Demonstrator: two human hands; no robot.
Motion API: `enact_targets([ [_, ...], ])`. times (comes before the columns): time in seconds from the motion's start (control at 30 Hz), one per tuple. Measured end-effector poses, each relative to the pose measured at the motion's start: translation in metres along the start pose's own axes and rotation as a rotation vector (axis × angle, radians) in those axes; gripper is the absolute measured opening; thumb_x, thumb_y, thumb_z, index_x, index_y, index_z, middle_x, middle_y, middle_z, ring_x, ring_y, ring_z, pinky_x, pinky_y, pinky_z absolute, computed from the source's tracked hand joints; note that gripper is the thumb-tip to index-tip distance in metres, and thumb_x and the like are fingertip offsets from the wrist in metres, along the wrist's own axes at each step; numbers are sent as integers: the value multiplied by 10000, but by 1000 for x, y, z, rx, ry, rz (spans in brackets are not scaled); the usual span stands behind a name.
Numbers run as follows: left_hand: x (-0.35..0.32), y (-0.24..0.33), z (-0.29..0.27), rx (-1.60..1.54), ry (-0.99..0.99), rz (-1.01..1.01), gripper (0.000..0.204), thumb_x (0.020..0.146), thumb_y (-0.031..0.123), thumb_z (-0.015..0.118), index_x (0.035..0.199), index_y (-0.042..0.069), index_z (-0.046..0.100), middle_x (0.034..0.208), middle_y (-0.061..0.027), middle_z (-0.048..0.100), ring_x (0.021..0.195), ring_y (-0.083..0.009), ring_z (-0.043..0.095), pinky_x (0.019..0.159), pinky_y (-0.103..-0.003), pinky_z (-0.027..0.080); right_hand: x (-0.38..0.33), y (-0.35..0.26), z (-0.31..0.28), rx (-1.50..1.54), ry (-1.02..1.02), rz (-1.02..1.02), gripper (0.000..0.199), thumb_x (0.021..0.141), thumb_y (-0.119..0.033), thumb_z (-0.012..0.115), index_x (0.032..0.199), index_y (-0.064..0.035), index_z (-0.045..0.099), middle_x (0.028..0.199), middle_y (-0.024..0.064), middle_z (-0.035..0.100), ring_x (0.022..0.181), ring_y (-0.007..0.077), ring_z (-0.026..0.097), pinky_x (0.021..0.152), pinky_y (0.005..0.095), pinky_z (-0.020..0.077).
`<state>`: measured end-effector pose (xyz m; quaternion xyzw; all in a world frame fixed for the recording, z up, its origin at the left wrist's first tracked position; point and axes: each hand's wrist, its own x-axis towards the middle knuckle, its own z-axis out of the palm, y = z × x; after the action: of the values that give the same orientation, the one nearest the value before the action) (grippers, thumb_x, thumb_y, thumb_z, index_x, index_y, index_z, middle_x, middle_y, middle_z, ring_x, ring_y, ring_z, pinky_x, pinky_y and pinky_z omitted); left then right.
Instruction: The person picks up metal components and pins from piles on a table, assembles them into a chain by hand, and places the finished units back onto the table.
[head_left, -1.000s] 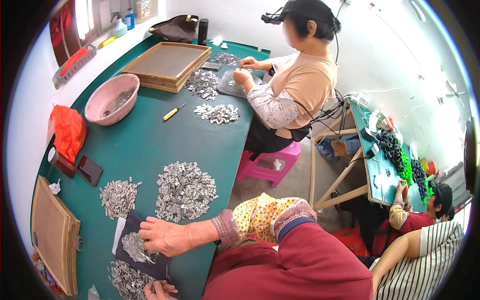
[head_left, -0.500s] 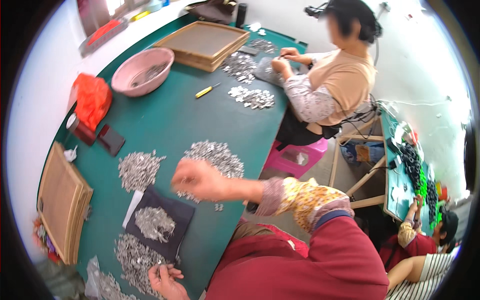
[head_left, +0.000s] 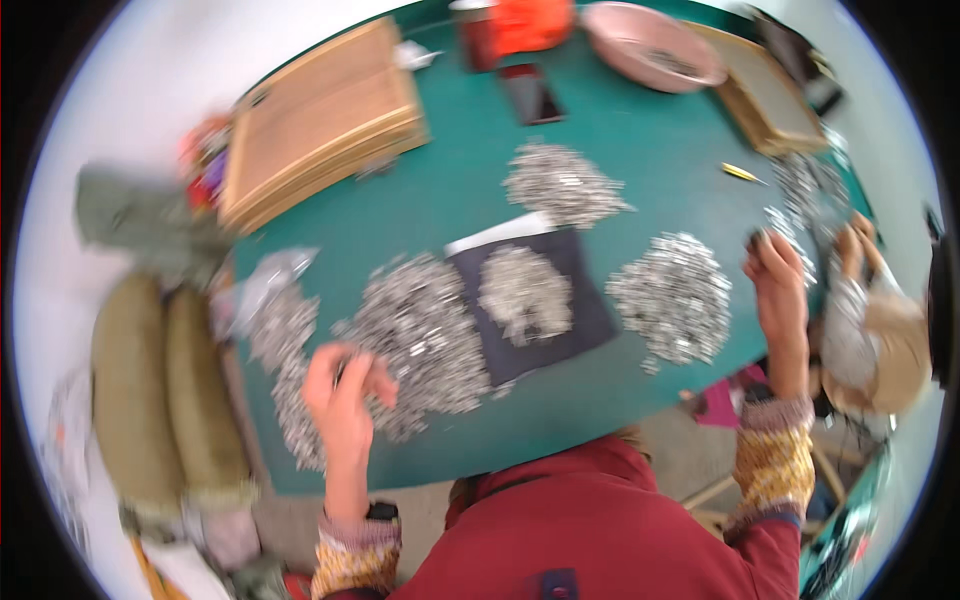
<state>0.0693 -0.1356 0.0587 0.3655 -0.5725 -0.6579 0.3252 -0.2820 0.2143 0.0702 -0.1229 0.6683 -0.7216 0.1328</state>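
Observation:
My left hand (head_left: 345, 395), fingers curled in toward the thumb, hovers over the near left edge of a big pile of small silver metal pieces (head_left: 425, 330). Something small and dark shows at its fingertips, too blurred to name. Out to the right, my right hand (head_left: 778, 280) is raised with its fingers pinched, a dark bit at their tips that I cannot make out. Between the hands lies a dark cloth (head_left: 590, 310) bearing a heap of thin pale metal parts (head_left: 525, 295). A loose pile of silver pieces (head_left: 675, 300) lies between the cloth and my right hand.
Beyond the cloth is another metal pile (head_left: 563, 185). Stacked wooden trays (head_left: 330, 110), a phone (head_left: 532, 95), a pink basin (head_left: 650, 45) and a yellow-handled screwdriver (head_left: 742, 173) lie farther back. A plastic bag (head_left: 275, 280) is at left. A co-worker (head_left: 880, 340) works at right.
The view has swung left and down. My right hand has moved away from the right-hand pile, out toward the table's right side. My left hand remains by the big pile, fingers curled.

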Motion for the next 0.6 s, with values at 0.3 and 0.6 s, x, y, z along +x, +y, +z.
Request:
enact_targets([
  [0.3,78,63,-79,-45,67,218,119,902,41,620,975,-39,570,805,-162,659,584,-213,644,472,-291,512,-3,40,44,-234,-295,15,144,946,-140,582,939,-12,647,791,-33,569,653,37,398,605,199,312],
  [0.6,118,51,-128,-265,123,164,113,900,42,645,953,-35,582,814,-175,675,618,-208,663,507,-276,535,30,39,81,-114,-367,5,175,962,-176,585,1014,-23,652,858,-11,590,657,44,409,622,194,329],
])
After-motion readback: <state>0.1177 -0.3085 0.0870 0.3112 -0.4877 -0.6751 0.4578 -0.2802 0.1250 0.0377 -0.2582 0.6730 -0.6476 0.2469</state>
